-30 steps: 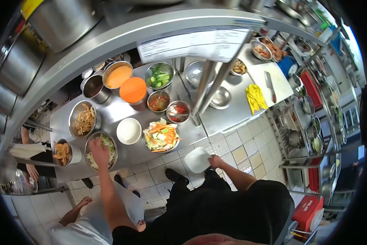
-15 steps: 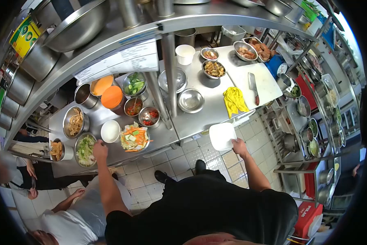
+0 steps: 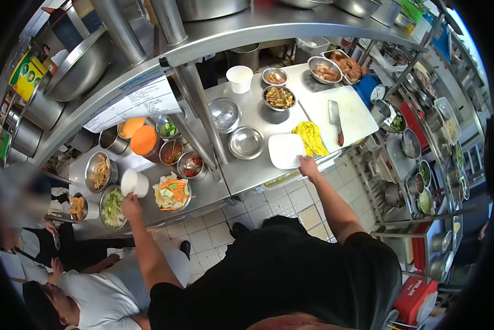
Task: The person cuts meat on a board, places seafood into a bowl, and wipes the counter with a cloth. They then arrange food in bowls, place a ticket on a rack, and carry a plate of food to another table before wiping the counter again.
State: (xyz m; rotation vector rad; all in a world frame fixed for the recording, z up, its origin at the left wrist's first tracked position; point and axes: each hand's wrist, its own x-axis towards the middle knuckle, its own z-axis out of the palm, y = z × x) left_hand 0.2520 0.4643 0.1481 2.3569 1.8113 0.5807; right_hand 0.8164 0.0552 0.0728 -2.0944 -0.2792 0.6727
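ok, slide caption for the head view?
Left hand holding a white tub, right hand a white dish, at a steel counter.

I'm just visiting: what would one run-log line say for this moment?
left hand: gripping tilted round white tub | right hand: holding rounded-square white dish by its edge | beside dish: crumpled yellow cloth

The person's left hand (image 3: pixel 130 208) grips a white tub (image 3: pixel 134 183), tilted, just beside a bowl of shredded lettuce (image 3: pixel 113 208). The right hand (image 3: pixel 308 166) holds a white dish (image 3: pixel 284 151) by its near corner at the edge of the steel tabletop (image 3: pixel 251 175), beside a yellow cloth (image 3: pixel 311 138). Beyond the cloth, a cleaver (image 3: pixel 335 114) lies on a white cutting board (image 3: pixel 359 118).
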